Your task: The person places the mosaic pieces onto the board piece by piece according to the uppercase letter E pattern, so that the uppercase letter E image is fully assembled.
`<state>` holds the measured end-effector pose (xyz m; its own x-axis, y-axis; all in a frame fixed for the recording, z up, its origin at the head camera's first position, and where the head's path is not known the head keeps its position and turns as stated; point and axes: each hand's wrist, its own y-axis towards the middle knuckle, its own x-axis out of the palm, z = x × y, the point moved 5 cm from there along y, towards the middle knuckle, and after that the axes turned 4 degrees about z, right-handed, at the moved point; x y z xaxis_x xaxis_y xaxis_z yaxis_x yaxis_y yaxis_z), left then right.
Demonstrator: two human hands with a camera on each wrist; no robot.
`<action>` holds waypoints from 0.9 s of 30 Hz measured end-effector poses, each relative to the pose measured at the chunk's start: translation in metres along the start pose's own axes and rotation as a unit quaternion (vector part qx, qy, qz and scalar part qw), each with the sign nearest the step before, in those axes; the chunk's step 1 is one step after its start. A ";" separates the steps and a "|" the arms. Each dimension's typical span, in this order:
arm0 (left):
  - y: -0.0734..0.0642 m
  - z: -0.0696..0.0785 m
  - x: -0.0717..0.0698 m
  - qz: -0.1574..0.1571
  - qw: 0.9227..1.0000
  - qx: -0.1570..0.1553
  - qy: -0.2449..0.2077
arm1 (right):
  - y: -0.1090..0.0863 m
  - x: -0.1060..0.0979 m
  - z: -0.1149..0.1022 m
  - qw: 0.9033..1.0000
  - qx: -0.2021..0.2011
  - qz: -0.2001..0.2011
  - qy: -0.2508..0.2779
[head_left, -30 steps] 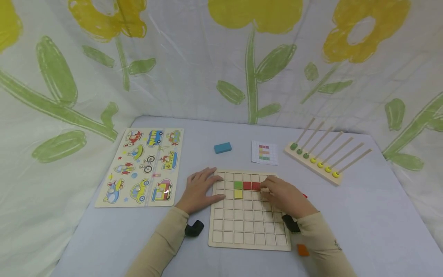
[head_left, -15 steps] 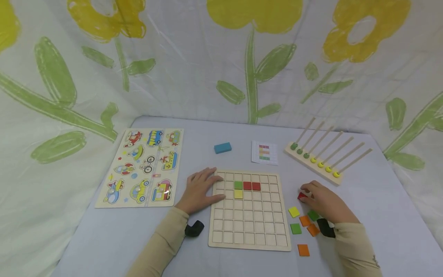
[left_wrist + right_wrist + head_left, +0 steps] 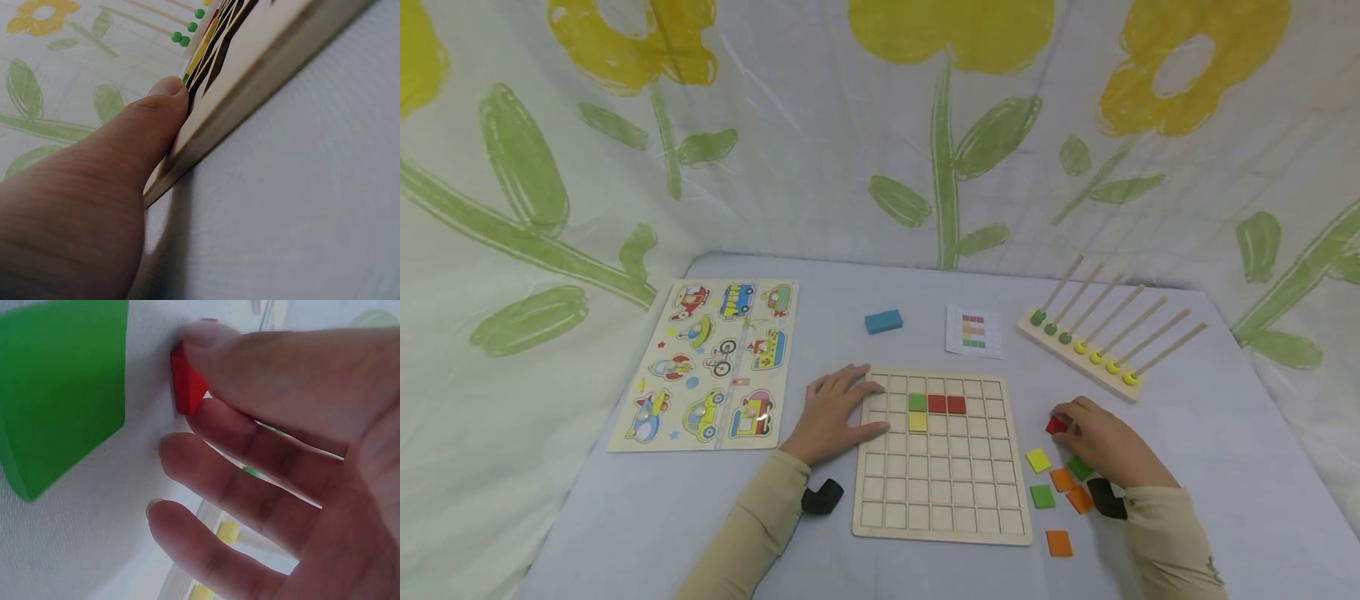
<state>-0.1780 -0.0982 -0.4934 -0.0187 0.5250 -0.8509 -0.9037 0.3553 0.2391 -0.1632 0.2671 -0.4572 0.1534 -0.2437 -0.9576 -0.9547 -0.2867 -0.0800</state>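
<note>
In the head view, a wooden grid board (image 3: 940,492) lies mid-table with a green tile (image 3: 917,402), a yellow tile (image 3: 917,422) and two red tiles (image 3: 946,405) in its cells. My left hand (image 3: 831,421) rests along its left edge, fingers and thumb spread; the left wrist view shows the thumb (image 3: 159,106) on the board's border. Right of the board, my right hand (image 3: 1105,442) pinches another red tile (image 3: 187,381) between thumb and index finger, low over the tabletop. The other fingers are loosely bent. Near that hand lies a loose green tile (image 3: 62,387).
Loose yellow (image 3: 1038,460), orange (image 3: 1060,543) and green (image 3: 1042,497) tiles lie right of the board. Behind it are a blue block (image 3: 883,322) and a printed pattern card (image 3: 973,332). A vehicle puzzle (image 3: 700,367) lies left; a pegged bead stand (image 3: 1078,354) stands back right.
My right hand has moved from the board, right and slightly toward me, to the loose tiles, and has taken hold of a red tile there. The left hand has stayed put.
</note>
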 end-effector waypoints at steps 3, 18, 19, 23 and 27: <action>0.000 0.000 0.000 -0.001 1.000 0.000 0.000 | 0.000 0.001 0.001 1.000 0.007 -0.008 -0.002; 0.000 -0.001 0.001 -0.012 1.000 -0.009 0.003 | 0.004 -0.005 -0.034 0.998 -0.050 0.026 0.027; 0.000 -0.001 0.001 -0.011 1.000 -0.009 0.003 | 0.005 -0.006 -0.041 0.997 -0.065 0.032 0.028; 0.000 -0.001 0.001 -0.010 1.000 -0.007 0.003 | 0.006 -0.005 -0.070 0.991 -0.123 0.053 0.030; 0.000 -0.001 0.001 -0.017 1.000 -0.011 0.004 | 0.010 -0.003 -0.096 0.985 -0.159 0.051 0.031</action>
<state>-0.1789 -0.0988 -0.4945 0.0095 0.5062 -0.8624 -0.9133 0.3556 0.1987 -0.1482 0.1758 -0.4287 0.0851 -0.3407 -0.9363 -0.8391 -0.5312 0.1170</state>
